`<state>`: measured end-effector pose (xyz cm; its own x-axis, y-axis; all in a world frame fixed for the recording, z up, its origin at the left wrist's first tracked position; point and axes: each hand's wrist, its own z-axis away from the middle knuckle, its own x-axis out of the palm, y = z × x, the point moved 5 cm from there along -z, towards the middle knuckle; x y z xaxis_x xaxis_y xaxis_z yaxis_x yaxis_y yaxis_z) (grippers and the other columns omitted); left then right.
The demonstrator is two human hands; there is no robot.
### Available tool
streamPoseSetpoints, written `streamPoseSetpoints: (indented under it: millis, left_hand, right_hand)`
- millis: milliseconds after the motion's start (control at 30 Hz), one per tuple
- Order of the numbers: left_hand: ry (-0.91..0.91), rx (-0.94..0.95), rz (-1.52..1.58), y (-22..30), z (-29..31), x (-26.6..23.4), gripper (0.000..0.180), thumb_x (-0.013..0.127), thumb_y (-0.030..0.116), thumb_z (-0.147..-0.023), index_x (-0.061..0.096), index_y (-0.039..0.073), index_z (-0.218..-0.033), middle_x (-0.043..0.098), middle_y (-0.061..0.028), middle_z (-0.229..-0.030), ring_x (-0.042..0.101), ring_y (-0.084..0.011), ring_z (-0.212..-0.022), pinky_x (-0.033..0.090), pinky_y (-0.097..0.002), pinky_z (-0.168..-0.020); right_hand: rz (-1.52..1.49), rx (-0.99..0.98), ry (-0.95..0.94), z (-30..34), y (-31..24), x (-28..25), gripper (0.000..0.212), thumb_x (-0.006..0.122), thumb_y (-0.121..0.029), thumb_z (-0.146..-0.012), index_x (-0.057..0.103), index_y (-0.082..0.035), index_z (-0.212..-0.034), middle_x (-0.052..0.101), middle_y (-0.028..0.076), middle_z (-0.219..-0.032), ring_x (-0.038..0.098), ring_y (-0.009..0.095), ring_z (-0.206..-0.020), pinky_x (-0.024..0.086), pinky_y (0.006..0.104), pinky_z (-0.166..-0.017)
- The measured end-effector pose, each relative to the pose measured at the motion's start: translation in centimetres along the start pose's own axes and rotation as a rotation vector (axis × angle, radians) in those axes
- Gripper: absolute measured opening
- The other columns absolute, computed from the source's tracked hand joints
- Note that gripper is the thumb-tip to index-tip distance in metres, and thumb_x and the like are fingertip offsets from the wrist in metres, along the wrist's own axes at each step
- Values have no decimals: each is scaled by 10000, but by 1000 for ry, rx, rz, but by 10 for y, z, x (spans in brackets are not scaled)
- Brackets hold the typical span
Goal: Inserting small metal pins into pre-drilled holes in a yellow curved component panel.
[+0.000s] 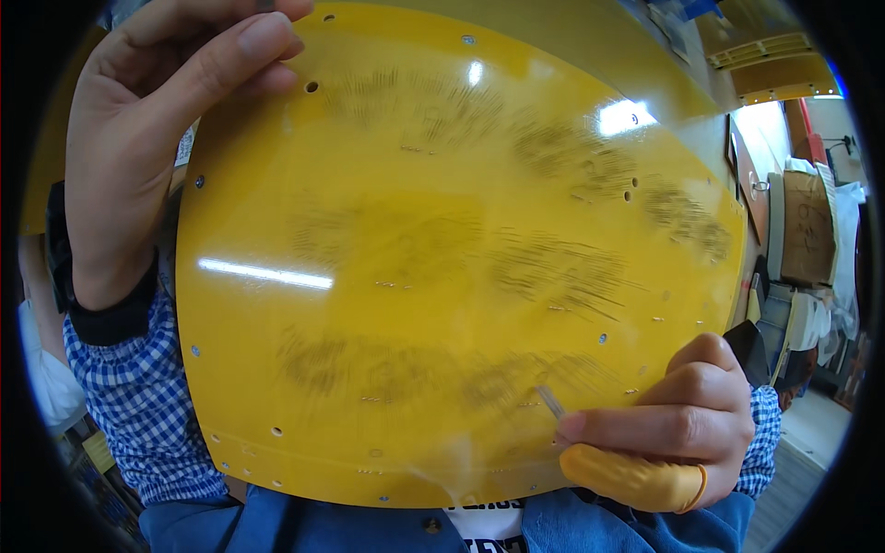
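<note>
The right hand (682,429) was pinched narrow on a thin grey strip (550,403), 1 digit wearing an orange finger cover (631,479). The strip's long axis slanted up and left, its tip over the lower right part of a yellow board (433,318). The left hand (152,111) was at the board's upper left, fingers drawn close to the thumb; a small grey piece (265,5) there was cut off, so whether it was gripped could not be told. The board narrowed toward the right, its lower edge beside the blue jacket (369,527). Open yellow surface with dark streaks (553,272) lay between the 2 hands. Dark lettering showed on the white shirt (489,525), dark marking on a brown box (807,230) at right.
</note>
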<state>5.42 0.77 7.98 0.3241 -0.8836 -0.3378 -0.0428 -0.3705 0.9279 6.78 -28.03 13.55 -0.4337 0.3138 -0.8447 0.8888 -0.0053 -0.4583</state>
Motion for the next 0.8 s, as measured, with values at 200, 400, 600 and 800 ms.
streamPoseSetpoints:
  millis: [200, 400, 600, 800]
  left_hand:
    - [-36, 46, 14, 6, -7, 0, 185, 615, 120, -880, 633, 22, -1037, 646, -31, -874, 589, -69, -771, 466, -202, -754]
    - [-41, 17, 47, 5, -12, 6, 183, 615, 122, -882, 632, 22, -1034, 643, -29, -871, 587, -66, -770, 465, -188, -746]
    - [-32, -7, 92, 1, -6, 3, 184, 607, 111, -886, 631, 24, -1045, 645, -31, -880, 591, -65, -774, 475, -185, -747]
    - [-56, -1, 114, 3, -7, 6, 188, 599, 103, -889, 628, 19, -1055, 651, -38, -896, 600, -64, -793, 487, -181, -746]
  right_hand:
    - [410, -246, 60, 16, -21, 8, 160, 630, -211, -680, 679, -165, -825, 686, -60, -939, 405, 70, -646, 260, 257, -552]
    - [389, -41, -10, 4, -14, -2, 166, 663, -189, -642, 679, -157, -804, 685, -46, -954, 396, 73, -622, 256, 250, -539]
    - [242, -129, 133, 6, -19, 3, 84, 627, -113, -735, 684, -170, -756, 680, -57, -835, 537, 30, -612, 338, 198, -538]
    - [20, 75, 17, 3, -18, -4, 133, 585, -62, -757, 689, -138, -792, 677, -26, -837, 610, 63, -692, 382, 180, -584]
